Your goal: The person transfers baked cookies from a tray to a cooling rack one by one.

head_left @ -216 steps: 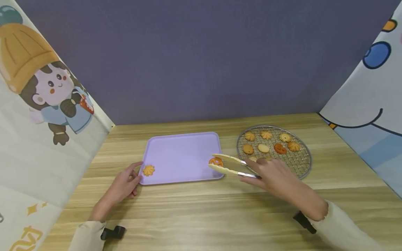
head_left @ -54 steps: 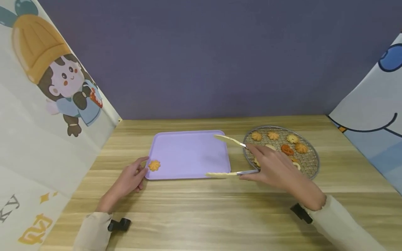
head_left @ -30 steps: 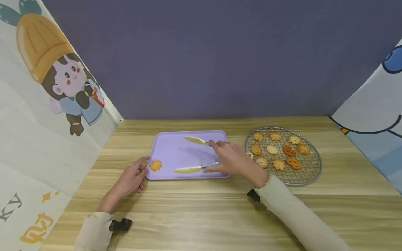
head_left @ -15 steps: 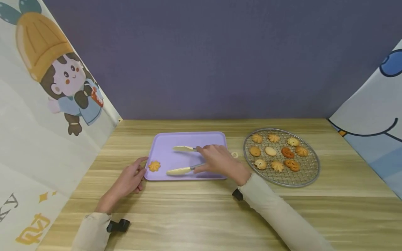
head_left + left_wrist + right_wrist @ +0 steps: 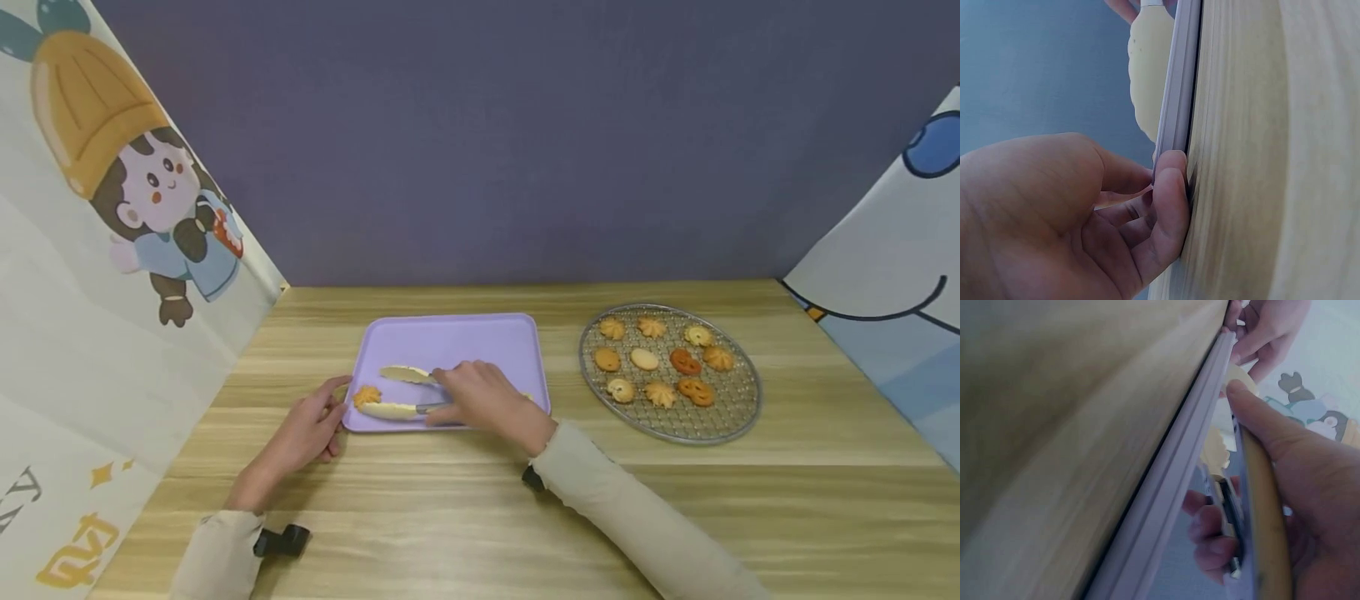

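My right hand [image 5: 483, 402] grips a pair of tongs [image 5: 406, 374] with pale scalloped tips and metal arms, spread apart over the lilac tray [image 5: 480, 340]. A flower-shaped cookie [image 5: 366, 395] lies in the tray's front left corner; the nearer tip overlaps its front edge and the farther tip hangs behind it to the right. At the tray's left edge my left hand [image 5: 306, 423] pinches the rim, thumb above and curled fingers outside, as the left wrist view shows on the tray rim [image 5: 1179, 94]. In the right wrist view, my thumb presses along the tongs' handle [image 5: 1263, 519].
A round wire rack [image 5: 723, 417] stands to the right, holding several cookies and two pretzels [image 5: 696, 392]. Both rest on a wood-grain table [image 5: 420, 508]. A dark partition [image 5: 480, 150] rises behind, with printed white sheets [image 5: 82, 350] at the sides.
The tongs have moved left from the rack side to the flower-shaped cookie, spread throughout the last second. Seven seconds ago a pretzel lay between their tips at the tray's right corner; it is gone from there.
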A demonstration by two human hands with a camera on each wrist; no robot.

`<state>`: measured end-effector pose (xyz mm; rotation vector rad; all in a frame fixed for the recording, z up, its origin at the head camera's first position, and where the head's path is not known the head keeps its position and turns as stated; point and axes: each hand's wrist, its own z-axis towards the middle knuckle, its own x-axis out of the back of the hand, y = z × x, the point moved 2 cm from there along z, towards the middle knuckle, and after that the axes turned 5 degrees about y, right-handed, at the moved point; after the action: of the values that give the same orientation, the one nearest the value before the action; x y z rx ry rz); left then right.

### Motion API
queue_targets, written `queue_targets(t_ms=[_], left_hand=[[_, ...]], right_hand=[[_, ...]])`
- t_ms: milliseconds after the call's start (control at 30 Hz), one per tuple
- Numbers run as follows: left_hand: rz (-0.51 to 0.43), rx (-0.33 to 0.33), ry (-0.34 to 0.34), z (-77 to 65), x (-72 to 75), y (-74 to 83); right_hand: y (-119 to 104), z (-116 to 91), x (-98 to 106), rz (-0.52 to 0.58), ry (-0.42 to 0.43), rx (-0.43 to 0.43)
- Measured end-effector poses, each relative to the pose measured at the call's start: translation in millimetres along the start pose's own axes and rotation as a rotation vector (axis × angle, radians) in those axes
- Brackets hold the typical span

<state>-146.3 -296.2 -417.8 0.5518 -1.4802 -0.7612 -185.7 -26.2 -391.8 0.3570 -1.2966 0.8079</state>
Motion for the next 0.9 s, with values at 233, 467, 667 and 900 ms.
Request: queue_targets(t_ms=[233,467,667,900], left_hand=[[0.017,-0.005,-0.003,3.7,-2.0,-1.4],[0.029,-0.006,-0.009,2.3,-0.9,-3.9],[0.018,0.013,-0.014,2.7,-0.7,-5.2],[0.006,0.015,-0.009,3.5,-1.0,-6.1]], right_hand=[[-11.4,-0.9,-2.7,-0.067,0.01,0.007],[-18.1,-2.9,-5.8,-0.018,0.018,0.021],[-17.1,-3.1,-5.7,-0.016,0.029,0.033],[-16.2,-2.8,-4.8,-0.017,0.034,0.058]])
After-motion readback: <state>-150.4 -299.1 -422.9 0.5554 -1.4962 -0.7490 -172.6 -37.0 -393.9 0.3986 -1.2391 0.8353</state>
